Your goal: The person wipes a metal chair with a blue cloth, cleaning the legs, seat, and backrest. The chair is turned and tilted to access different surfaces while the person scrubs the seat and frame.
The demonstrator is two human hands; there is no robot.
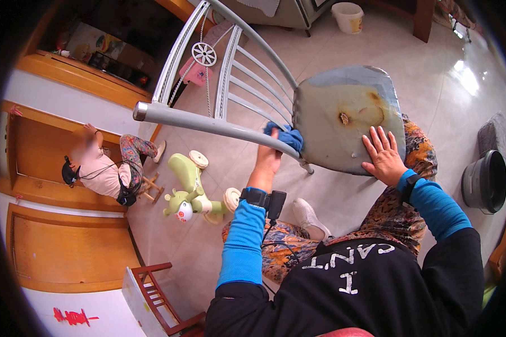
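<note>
Before me is a grey metal-framed chair with a tubular backrest (pixel 219 122) reaching to the upper left. Its padded seat (pixel 329 126) is worn, with brown burn-like stains and a torn spot. My left hand (pixel 270 156) grips a blue cloth (pixel 290 137) against the backrest tube, close to where it meets the seat. Part of the cloth pokes out past the tube, between the lower bars. My right hand (pixel 383 158) lies flat on the seat near its edge, fingers spread, with nothing in it.
A green ride-on toy (pixel 189 181) with cream wheels stands on the tiled floor to the left. Beyond it a person (pixel 105 168) sits on a small wooden stool (pixel 152 188). A black bucket (pixel 485 181) is at right, a white bucket (pixel 348 18) at the top, a red-brown wooden chair (pixel 158 295) lower left.
</note>
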